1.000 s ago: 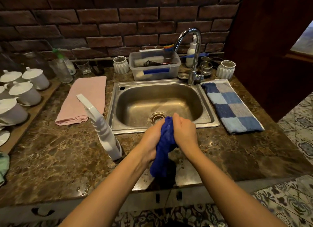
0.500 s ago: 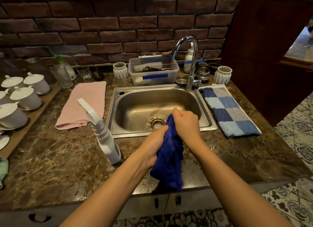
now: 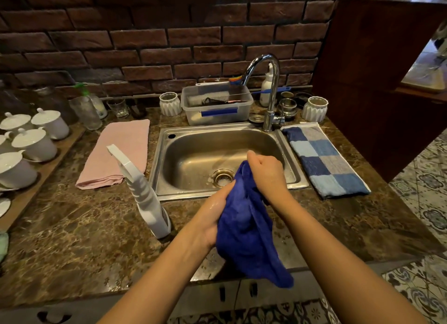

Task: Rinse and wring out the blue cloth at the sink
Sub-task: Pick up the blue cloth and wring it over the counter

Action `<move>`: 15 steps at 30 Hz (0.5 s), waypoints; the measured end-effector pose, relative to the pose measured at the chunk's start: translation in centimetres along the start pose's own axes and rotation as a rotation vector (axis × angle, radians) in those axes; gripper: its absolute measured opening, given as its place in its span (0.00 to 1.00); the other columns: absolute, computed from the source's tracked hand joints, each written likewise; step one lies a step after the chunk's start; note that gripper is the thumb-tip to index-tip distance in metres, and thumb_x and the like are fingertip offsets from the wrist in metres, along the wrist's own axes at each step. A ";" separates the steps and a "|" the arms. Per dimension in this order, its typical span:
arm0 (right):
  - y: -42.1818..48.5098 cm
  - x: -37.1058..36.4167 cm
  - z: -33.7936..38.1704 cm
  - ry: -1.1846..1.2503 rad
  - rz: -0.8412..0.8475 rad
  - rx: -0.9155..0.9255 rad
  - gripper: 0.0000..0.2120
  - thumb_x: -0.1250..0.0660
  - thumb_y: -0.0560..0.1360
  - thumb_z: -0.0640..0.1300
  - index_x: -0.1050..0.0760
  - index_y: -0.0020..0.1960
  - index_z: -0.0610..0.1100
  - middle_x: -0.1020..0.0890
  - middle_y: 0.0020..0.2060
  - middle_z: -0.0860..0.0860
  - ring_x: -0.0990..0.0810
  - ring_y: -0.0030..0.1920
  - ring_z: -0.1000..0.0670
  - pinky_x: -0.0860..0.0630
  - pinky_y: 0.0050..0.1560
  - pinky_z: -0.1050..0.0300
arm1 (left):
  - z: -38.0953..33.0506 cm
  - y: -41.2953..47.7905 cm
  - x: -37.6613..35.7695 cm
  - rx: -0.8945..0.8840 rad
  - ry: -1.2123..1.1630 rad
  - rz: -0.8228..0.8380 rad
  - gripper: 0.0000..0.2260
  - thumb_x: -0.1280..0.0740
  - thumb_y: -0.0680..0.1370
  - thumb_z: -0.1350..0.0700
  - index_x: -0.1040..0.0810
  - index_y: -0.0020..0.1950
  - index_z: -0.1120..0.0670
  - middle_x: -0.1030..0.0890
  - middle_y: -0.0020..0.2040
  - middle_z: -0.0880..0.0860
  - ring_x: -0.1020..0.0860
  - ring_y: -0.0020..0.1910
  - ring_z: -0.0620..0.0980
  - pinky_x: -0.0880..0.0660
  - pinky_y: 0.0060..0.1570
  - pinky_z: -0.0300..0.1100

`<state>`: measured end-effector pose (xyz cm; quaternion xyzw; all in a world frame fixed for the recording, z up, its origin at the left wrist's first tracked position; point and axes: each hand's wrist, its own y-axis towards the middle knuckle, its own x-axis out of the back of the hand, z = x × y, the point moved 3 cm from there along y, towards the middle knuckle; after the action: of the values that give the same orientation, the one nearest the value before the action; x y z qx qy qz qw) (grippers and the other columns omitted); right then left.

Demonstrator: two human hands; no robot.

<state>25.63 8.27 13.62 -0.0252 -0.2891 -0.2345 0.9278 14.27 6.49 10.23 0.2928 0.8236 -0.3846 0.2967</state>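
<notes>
Blue cloth (image 3: pixel 244 217) gripped between left hand (image 3: pixel 212 215), right hand (image 3: pixel 266 173), sink (image 3: pixel 169 169) front edge

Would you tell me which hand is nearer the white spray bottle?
Left. The left hand holds the blue cloth just beside the white spray bottle; the right hand is beyond the cloth.

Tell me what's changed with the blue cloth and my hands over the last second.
The blue cloth, tightly twisted a second ago, has loosened and hangs wider. The right hand has moved farther over the sink; the left hand sits lower. Both still grip it. Faucet still off.
</notes>
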 end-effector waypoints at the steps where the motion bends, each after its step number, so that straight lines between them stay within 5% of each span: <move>1: 0.2 0.3 -0.6 0.028 0.029 -0.023 0.23 0.45 0.79 0.49 0.40 0.26 0.45 0.36 0.24 0.50 0.38 0.28 0.51 0.42 0.32 0.53 | -0.2 0.0 0.3 0.009 -0.023 0.021 0.13 0.36 0.74 0.50 0.17 0.47 0.58 0.17 0.42 0.55 0.19 0.39 0.50 0.21 0.45 0.42; 5: 0.3 2.4 -2.2 0.156 0.246 -0.106 0.21 0.44 0.78 0.58 0.31 0.35 0.44 0.31 0.31 0.46 0.31 0.34 0.48 0.36 0.38 0.54 | -1.6 -1.0 2.1 0.021 -0.035 0.048 0.24 0.28 0.66 0.44 0.19 0.55 0.59 0.17 0.50 0.60 0.17 0.46 0.56 0.21 0.51 0.49; 8: 0.0 3.8 -2.6 0.125 0.446 -0.067 0.17 0.40 0.76 0.56 0.25 0.40 0.44 0.26 0.34 0.50 0.28 0.37 0.53 0.34 0.39 0.60 | -2.7 -1.7 3.0 -0.018 0.018 0.058 0.17 0.26 0.64 0.53 0.16 0.48 0.61 0.15 0.44 0.61 0.16 0.39 0.55 0.19 0.43 0.47; 10: 0.0 4.4 -2.7 0.137 0.536 -0.042 0.12 0.36 0.76 0.52 0.22 0.41 0.44 0.23 0.36 0.52 0.25 0.39 0.55 0.30 0.40 0.65 | -3.6 -1.9 3.8 -0.092 0.300 -0.066 0.11 0.31 0.70 0.57 0.18 0.50 0.60 0.15 0.42 0.58 0.17 0.37 0.52 0.20 0.42 0.42; 15: 0.7 4.9 -3.3 0.096 0.597 -0.024 0.09 0.34 0.74 0.49 0.22 0.39 0.47 0.20 0.40 0.49 0.23 0.45 0.50 0.31 0.49 0.56 | -5.7 -2.0 4.4 -0.173 0.890 -0.265 0.07 0.36 0.78 0.55 0.20 0.45 0.55 0.18 0.40 0.53 0.21 0.37 0.49 0.25 0.39 0.39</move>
<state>31.16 6.21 13.59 -0.1091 -0.2221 0.0443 0.9679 8.51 11.17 11.01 0.2956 0.9300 -0.1866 -0.1135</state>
